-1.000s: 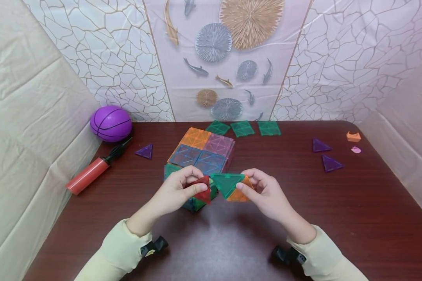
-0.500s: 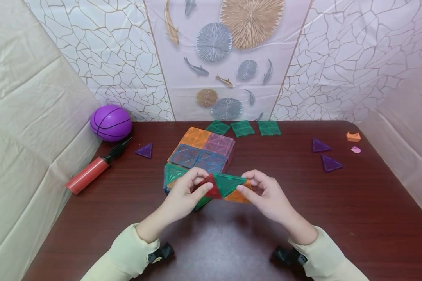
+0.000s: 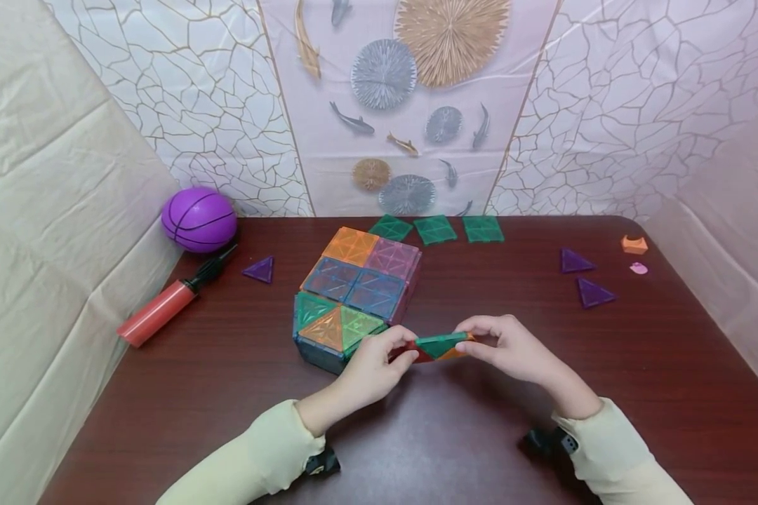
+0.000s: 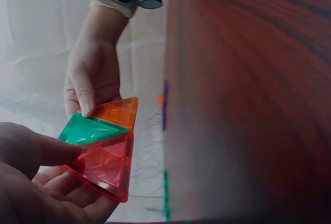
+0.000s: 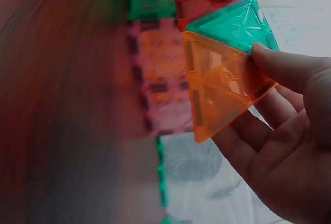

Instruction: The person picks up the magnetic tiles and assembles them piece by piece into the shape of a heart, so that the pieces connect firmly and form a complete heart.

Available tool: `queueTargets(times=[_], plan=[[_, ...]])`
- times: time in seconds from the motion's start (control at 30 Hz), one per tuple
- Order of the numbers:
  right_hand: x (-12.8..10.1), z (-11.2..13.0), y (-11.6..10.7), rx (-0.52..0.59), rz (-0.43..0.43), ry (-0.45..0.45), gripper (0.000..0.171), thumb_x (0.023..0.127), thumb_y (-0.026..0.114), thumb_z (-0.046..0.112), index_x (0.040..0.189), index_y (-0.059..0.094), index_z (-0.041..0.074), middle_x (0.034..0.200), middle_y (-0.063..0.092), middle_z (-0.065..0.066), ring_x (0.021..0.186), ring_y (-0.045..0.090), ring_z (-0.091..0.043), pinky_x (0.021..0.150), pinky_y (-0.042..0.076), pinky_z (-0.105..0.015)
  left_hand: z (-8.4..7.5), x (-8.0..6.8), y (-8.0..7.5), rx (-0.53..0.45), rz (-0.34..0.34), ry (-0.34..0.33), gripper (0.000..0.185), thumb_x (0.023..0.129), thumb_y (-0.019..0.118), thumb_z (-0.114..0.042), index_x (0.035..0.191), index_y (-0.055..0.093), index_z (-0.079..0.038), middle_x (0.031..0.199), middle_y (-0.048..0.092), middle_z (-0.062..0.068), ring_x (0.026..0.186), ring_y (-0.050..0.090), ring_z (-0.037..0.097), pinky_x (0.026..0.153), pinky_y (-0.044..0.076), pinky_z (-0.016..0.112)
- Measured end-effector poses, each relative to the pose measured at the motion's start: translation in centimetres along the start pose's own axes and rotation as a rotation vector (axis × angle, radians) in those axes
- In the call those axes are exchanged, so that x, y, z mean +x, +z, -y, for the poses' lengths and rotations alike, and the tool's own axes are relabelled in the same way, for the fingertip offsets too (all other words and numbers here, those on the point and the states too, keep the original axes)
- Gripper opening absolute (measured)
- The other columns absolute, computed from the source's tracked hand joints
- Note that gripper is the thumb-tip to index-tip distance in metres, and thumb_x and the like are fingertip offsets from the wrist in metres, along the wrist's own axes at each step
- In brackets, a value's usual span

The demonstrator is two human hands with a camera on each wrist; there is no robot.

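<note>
Three translucent triangular magnetic tiles form one strip in the air, edge to edge. The green tile point(image 5: 235, 25) sits between the red tile point(image 4: 106, 169) and the orange tile point(image 5: 220, 81). My left hand point(image 3: 379, 363) pinches the red end between thumb and fingers. At the other end, my right hand point(image 3: 523, 351) grips the orange tile, its thumb reaching onto the green one. From the head view the strip is tipped almost edge-on. Just left of it stands a box-like structure of magnetic tiles point(image 3: 347, 280), topped with orange, pink, blue and green pieces; my left hand overlaps its front corner.
Green square tiles point(image 3: 435, 229) lie along the table's back edge. Purple triangles point(image 3: 577, 261) are at the right, and another purple triangle point(image 3: 259, 270) at the left. A purple ball point(image 3: 198, 219) and a red hand pump point(image 3: 158, 312) occupy the left edge. Small orange piece point(image 3: 634, 245) far right.
The red tile, apart from the green one a second ago, has joined it. Both hands have shifted right with the strip, tilting it flatter, and the structure's front top shows again.
</note>
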State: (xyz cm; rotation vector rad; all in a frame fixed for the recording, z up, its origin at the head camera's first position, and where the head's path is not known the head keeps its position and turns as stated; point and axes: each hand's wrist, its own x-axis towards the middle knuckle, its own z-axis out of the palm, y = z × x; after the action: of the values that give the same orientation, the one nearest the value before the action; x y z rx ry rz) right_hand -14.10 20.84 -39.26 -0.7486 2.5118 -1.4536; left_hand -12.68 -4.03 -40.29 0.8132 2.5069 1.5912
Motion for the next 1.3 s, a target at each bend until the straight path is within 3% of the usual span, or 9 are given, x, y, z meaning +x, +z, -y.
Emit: queueTargets(times=[0.17, 0.37, 0.67, 0.97, 1.17, 1.3], plan=[[0.2, -1.3, -0.1, -0.080, 0.021, 0.049, 0.007, 0.089, 0.070, 0.012, 0.095, 0.071, 0.010, 0.088, 0.073, -0.005, 0.078, 0.063, -0.007, 0.069, 0.051, -0.023, 1.2, 1.0, 1.2, 0.085, 0.009, 0.012, 0.007, 0.090, 0.063, -0.002, 0.097, 0.064, -0.004, 0.093, 0.074, 0.008, 0.065, 0.052, 0.007, 0.062, 0.043, 0.020], [0.3, -2.2, -0.4, -0.088, 0.052, 0.128, 0.008, 0.089, 0.070, 0.012, 0.096, 0.071, 0.009, 0.090, 0.073, -0.006, 0.078, 0.061, -0.008, 0.069, 0.051, -0.023, 1.9, 1.9, 2.0, 0.192, 0.035, -0.023, 0.008, 0.089, 0.064, -0.003, 0.097, 0.065, -0.006, 0.094, 0.074, 0.007, 0.071, 0.057, 0.008, 0.067, 0.045, 0.020], [0.2, -2.8, -0.3, -0.098, 0.067, 0.148, 0.008, 0.088, 0.070, 0.009, 0.096, 0.071, 0.010, 0.089, 0.072, -0.006, 0.077, 0.061, -0.007, 0.069, 0.050, -0.023, 2.0, 2.1, 2.2, 0.230, 0.060, -0.043, 0.010, 0.088, 0.066, -0.004, 0.098, 0.066, -0.006, 0.093, 0.073, 0.006, 0.075, 0.060, 0.009, 0.069, 0.046, 0.020], [0.1, -2.6, -0.7, -0.141, 0.047, 0.160, 0.015, 0.086, 0.074, 0.017, 0.100, 0.071, 0.011, 0.089, 0.071, 0.002, 0.081, 0.061, -0.008, 0.071, 0.048, -0.023, 1.9, 2.0, 2.1, 0.235, 0.083, -0.047, 0.019, 0.089, 0.066, -0.006, 0.108, 0.066, -0.005, 0.096, 0.072, 0.006, 0.079, 0.062, 0.011, 0.071, 0.049, 0.023], [0.0, -2.5, -1.7, -0.156, 0.028, 0.144, 0.028, 0.086, 0.074, 0.023, 0.109, 0.069, 0.008, 0.100, 0.071, -0.004, 0.090, 0.064, -0.012, 0.078, 0.051, -0.026, 0.3, 1.5, 0.2, 0.123, 0.096, -0.027, 0.030, 0.091, 0.066, -0.011, 0.119, 0.062, -0.002, 0.114, 0.069, 0.011, 0.105, 0.065, 0.020, 0.088, 0.052, 0.036], [-0.2, -2.6, -3.2, -0.157, -0.026, 0.141, 0.034, 0.087, 0.073, 0.024, 0.115, 0.066, 0.006, 0.106, 0.070, -0.009, 0.096, 0.066, -0.019, 0.081, 0.052, -0.027, -0.9, 1.3, -3.1, 0.026, -0.001, 0.087, 0.031, 0.090, 0.068, -0.010, 0.119, 0.062, -0.002, 0.116, 0.067, 0.014, 0.107, 0.064, 0.025, 0.090, 0.051, 0.043]])
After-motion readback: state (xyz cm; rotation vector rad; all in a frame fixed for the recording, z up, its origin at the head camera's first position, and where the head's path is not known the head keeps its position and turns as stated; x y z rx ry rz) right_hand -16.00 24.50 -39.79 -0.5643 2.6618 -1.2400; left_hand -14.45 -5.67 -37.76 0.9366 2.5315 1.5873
